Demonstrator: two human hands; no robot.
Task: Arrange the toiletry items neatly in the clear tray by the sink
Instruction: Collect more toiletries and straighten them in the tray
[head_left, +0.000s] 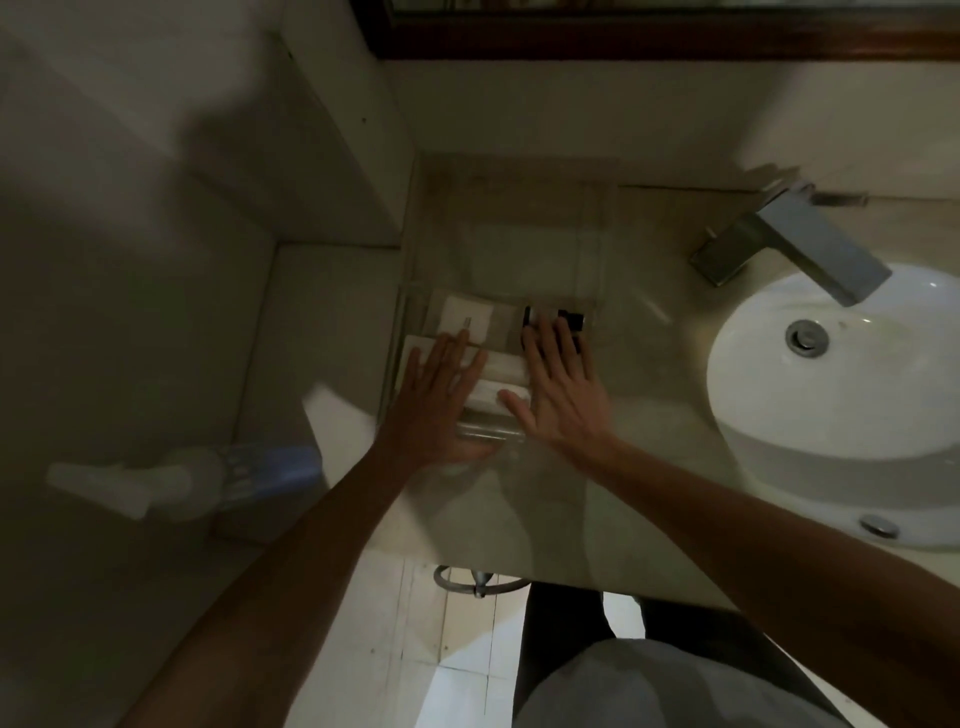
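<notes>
Both hands flat over the tray, evening out the toiletries.

Head view: the left hand (439, 395) and right hand (558, 384) lie with straight, released fingers on white packets (467, 315) and dark bottles (569, 318) inside the clear tray (597, 244) beside the sink (831, 415), probably pressing them level.

Open counter (644, 364) between clear tray (597, 244) and sink (753, 415); wall (337, 156) hard against tray's left

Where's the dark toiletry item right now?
In the head view, the dark item sits at the tray's right side, under the right hand's fingertips, left of the sink.
</notes>
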